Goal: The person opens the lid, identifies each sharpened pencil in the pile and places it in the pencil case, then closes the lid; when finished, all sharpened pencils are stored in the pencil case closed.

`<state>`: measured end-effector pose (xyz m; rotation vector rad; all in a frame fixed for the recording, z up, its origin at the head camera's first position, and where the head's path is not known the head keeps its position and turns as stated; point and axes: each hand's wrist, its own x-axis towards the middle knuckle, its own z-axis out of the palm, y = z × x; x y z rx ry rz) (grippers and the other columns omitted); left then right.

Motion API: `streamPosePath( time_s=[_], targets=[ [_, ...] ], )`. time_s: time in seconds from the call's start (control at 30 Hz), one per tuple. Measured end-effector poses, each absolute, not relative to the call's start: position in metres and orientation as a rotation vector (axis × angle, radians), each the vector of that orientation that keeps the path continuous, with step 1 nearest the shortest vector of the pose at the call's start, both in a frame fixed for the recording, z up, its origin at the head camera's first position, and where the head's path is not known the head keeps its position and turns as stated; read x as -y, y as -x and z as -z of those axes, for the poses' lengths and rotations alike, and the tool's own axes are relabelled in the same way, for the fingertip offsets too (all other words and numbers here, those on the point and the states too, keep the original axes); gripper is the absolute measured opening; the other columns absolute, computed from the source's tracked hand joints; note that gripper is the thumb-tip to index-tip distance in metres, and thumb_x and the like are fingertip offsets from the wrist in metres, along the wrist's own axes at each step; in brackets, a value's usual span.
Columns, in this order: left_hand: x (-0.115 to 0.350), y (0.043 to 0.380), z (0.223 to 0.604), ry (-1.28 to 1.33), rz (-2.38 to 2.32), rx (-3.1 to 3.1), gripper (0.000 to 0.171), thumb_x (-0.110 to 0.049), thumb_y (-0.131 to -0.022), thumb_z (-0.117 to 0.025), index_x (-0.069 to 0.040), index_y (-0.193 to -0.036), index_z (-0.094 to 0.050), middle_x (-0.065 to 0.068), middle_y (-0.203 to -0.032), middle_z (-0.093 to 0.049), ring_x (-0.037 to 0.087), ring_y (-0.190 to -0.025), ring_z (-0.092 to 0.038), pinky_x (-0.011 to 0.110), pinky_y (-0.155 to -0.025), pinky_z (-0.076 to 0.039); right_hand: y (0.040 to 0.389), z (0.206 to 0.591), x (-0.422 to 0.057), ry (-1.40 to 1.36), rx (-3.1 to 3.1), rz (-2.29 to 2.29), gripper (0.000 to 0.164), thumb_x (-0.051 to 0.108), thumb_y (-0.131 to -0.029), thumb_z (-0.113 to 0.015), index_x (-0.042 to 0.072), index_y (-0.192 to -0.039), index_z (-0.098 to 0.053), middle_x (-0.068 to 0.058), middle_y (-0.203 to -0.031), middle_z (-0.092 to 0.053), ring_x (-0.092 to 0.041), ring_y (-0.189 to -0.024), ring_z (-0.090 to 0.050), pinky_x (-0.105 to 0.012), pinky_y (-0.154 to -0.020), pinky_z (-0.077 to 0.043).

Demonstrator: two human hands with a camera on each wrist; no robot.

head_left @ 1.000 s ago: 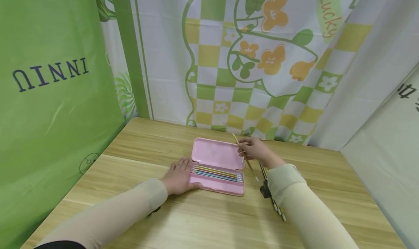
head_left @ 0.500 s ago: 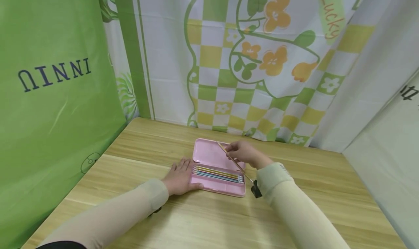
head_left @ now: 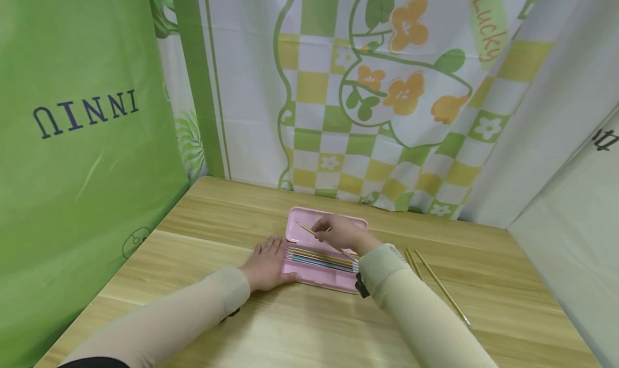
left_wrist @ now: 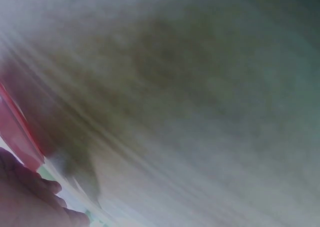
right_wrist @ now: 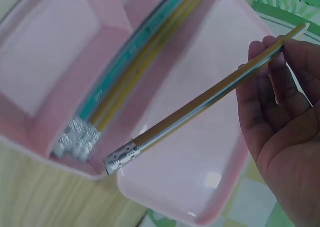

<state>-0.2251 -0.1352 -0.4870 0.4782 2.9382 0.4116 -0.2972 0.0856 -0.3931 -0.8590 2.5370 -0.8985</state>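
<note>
A pink pencil case (head_left: 314,273) lies unfolded on the table, its lid (head_left: 301,217) laid back. Several gold and teal pencils (head_left: 319,259) lie side by side in its rear compartment, eraser ends to the right. My left hand (head_left: 267,263) rests flat at the case's left end, thumb along the front edge. My right hand (head_left: 340,233) pinches a gold pencil (right_wrist: 190,109) between thumb and fingers, tilted above the case and apart from the pencils inside. Its silver eraser end hangs near the case's right end. The left wrist view is blurred, with the left hand (left_wrist: 30,199) at the corner.
To the right, loose gold pencils (head_left: 442,287) lie on the wooden table (head_left: 232,212), partly behind the right sleeve (head_left: 411,298). A patterned curtain (head_left: 333,115) hangs along the back edge. A green cloth (head_left: 92,169) borders the left side.
My right hand has carried the gold pencil leftward, from beside the lid's right edge to over the case, and the pencil has tilted flatter. My left hand stays in place.
</note>
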Motion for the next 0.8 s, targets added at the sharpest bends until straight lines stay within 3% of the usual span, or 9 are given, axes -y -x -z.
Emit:
streamPosePath(
  time_s=[0.47,0.8],
  targets=[
    [0.136,0.226,0.489,-0.471,-0.422,-2.938,0.105,-0.067,-0.097,-0.057,0.007,-0.161,-0.020,0.029,-0.166,-0.020,0.045,-0.154,-0.011,0.065,-0.121,-0.012,0.290,0.421,-0.070,0.975,-2.648,0.686,0.012,0.006,-0.093,-0.069,0.002,-0.102,-0.076,-0.007,-0.099,-0.076,-0.023,-0.098,-0.070,-0.038,-0.093,-0.055],
    [0.135,0.223,0.481,-0.468,-0.455,-2.923,0.105,-0.065,-0.096,-0.060,0.007,-0.161,-0.020,0.030,-0.165,-0.021,0.046,-0.154,-0.012,0.065,-0.121,-0.012,0.282,0.429,-0.069,0.995,-2.675,0.591,0.011,0.002,-0.093,-0.069,0.004,-0.101,-0.076,-0.008,-0.100,-0.076,-0.027,-0.102,-0.070,-0.042,-0.097,-0.054]
  ],
)
